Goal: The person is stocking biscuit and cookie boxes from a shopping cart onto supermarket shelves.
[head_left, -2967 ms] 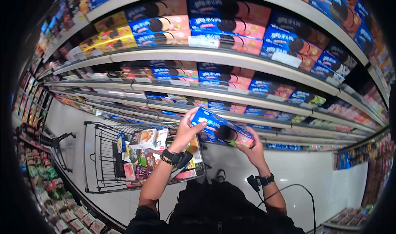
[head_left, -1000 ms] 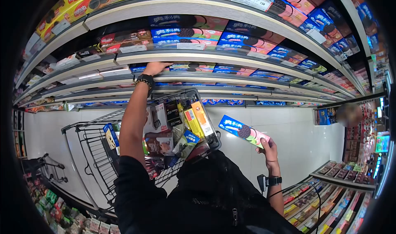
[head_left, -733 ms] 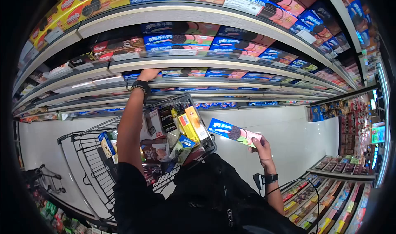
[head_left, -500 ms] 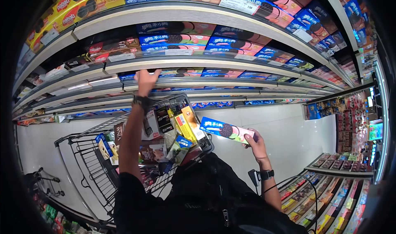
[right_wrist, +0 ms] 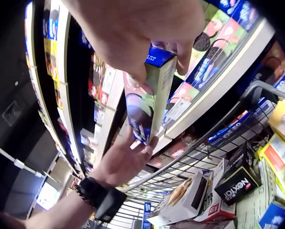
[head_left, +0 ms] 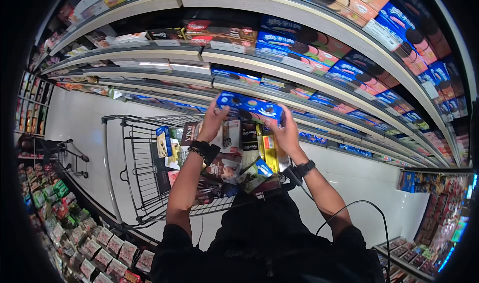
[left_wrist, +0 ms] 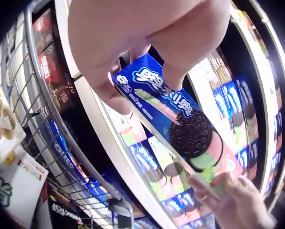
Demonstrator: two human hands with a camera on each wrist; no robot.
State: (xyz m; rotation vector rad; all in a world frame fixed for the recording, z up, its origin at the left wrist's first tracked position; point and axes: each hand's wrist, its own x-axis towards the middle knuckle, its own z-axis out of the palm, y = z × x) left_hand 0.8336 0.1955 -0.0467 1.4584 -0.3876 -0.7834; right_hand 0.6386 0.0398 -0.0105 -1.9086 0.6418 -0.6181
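Both hands hold one long cookie box (head_left: 249, 105), blue at one end and pink and green at the other, with a dark sandwich cookie printed on it. My left hand (head_left: 212, 122) grips its left end. At the opposite end the fingers and thumb of my right hand (head_left: 286, 133) pinch it. In the left wrist view the printed front of the cookie box (left_wrist: 180, 119) shows, thumb on the blue part. The right wrist view shows the narrow side of the box (right_wrist: 157, 98) between the two hands. It is held above the far side of the cart, in front of the shelves.
A wire shopping cart (head_left: 142, 176) stands below and left, filled with packages including a black box (right_wrist: 236, 180) and a yellow box (head_left: 270, 153). Shelves (head_left: 319, 78) of cookie boxes rise in front. Another cart (head_left: 67, 158) is at far left. A cable (head_left: 371, 202) loops beside the right arm.
My left hand has come back from the lower shelf and now grips the box too. My right hand has brought the box up towards the shelves and turned it. The head view has shifted.
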